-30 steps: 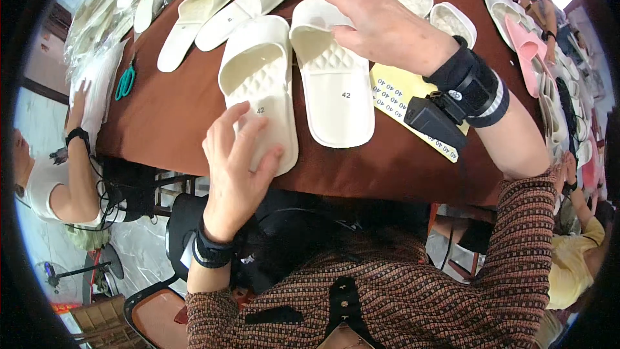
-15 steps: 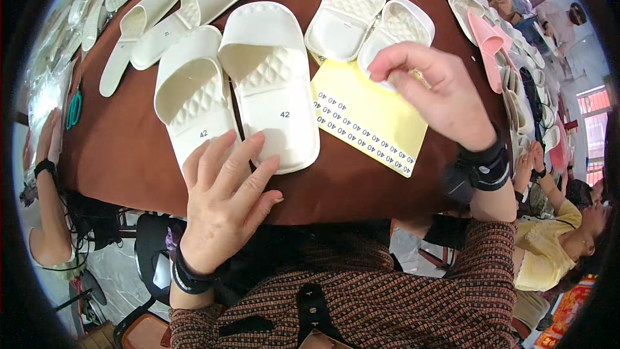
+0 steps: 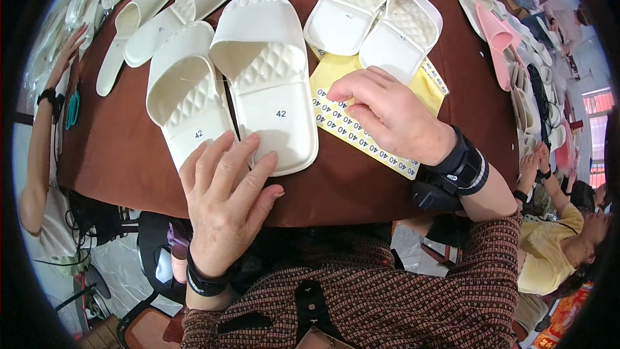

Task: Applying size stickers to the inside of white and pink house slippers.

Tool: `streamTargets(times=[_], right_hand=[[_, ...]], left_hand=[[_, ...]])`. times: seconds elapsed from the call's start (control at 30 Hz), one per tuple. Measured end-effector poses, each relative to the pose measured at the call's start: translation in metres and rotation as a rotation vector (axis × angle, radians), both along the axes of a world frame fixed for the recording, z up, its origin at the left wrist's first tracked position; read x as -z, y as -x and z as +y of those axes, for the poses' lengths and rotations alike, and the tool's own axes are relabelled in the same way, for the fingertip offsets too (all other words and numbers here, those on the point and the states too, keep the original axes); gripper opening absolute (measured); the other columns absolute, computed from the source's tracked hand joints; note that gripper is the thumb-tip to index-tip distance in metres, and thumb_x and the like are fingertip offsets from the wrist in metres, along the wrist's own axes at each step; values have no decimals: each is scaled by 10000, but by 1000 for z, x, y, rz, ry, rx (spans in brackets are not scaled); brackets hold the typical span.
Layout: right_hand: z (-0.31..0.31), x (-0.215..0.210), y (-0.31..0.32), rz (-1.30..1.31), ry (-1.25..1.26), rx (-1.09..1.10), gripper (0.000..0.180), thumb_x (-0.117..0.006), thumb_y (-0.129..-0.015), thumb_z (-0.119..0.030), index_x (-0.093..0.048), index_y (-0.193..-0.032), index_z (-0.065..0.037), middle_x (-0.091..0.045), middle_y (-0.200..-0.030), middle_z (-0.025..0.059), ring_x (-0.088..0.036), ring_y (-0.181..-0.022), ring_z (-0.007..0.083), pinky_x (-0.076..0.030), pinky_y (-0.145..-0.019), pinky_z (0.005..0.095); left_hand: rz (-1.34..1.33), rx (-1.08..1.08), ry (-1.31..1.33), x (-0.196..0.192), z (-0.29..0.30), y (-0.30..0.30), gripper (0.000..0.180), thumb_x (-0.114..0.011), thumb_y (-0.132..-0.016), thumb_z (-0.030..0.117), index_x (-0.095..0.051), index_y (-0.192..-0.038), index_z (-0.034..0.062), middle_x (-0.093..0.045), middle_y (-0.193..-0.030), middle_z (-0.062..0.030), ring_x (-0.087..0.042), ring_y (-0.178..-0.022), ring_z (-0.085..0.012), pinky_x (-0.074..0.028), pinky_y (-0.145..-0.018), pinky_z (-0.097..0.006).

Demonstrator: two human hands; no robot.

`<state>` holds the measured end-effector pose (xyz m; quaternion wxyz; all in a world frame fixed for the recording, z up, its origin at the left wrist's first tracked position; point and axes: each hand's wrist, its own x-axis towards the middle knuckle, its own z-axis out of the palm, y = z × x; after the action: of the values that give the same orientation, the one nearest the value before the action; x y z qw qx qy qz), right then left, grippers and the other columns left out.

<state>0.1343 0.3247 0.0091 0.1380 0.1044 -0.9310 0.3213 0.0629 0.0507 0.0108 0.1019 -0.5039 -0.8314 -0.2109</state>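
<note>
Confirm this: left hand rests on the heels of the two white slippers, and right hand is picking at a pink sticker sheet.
Wrong in one respect: the sticker sheet is yellow, not pink, as the head view shows. The left hand does rest on the heels of the white slippers, and the right hand is on the sheet.

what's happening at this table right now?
A person's left hand rests on the heel ends of a pair of cream slides on the brown table. The right hand picks at a yellow sticker sheet. A smaller white pair lies just beyond the sheet.
</note>
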Motion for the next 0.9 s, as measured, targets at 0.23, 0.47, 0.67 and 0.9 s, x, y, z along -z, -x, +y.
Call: streamTargets(times=[0.23,0.47,0.67,0.9], right_hand=[[-3,-4,0,10,-142,-14,292,-613,-825,21,-588,-1106,-55,-626,-1055,111,-599,-1002,321,-464,-896,423],[-2,-3,3,31,-120,-32,249,-573,-846,22,-585,-1090,-30,-619,-1014,119,-590,-954,320,-458,-872,407],[-2,-3,3,44,-110,-31,260,-577,-843,32,-581,-1095,-33,-618,-999,118,-589,-937,317,-456,-857,400],[-3,-5,3,-29,-118,-16,299,-588,-841,31,-563,-1121,-70,-639,-1041,124,-601,-992,329,-457,-890,433]], left_hand=[[2,8,15,1,-3,0,398,-752,-763,224,-685,-1138,108,-613,-1288,-75,-513,-1242,-334,-365,-1035,-489],[7,7,11,2,-2,0,396,-757,-754,207,-689,-1132,112,-615,-1287,-72,-513,-1243,-333,-366,-1036,-489],[3,-11,-25,1,0,0,400,-793,-713,194,-719,-1103,142,-624,-1261,-49,-533,-1202,-295,-378,-1028,-485],[-19,-1,-14,1,-2,1,393,-766,-738,181,-696,-1119,113,-621,-1276,-71,-518,-1237,-329,-374,-1035,-479]])
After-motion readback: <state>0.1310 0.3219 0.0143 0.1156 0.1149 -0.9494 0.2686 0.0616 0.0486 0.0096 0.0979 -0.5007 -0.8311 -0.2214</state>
